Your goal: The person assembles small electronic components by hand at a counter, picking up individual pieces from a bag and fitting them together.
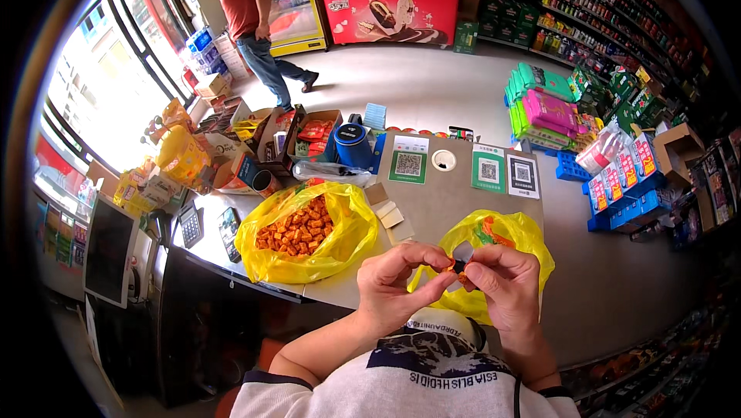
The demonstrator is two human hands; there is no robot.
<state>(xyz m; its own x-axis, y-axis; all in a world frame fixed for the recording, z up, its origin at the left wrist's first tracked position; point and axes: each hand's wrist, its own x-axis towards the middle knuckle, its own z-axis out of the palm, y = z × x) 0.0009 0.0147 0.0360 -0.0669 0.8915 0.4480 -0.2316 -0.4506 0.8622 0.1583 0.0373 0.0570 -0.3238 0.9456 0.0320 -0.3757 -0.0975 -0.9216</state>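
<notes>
My left hand [394,283] and my right hand [505,291] meet in front of my chest, fingertips pinched together. Between them is a small orange-red piece [461,277] with a dark bit and a greyish slip [463,251] sticking up; its exact kind is too small to make out. Just beyond my hands, a yellow plastic bag [532,242] lies open on the counter, with orange and green wrappers [494,234] inside. To the left, another open yellow bag [351,225] holds a heap of small orange-red wrapped pieces [297,229].
Small open cardboard boxes [391,213] lie between the bags. A blue canister [353,146], code cards [409,159], a phone [229,233] and a calculator [190,225] are on the counter [448,194]. Beyond it, a person [251,20] is near a red chest freezer [391,9].
</notes>
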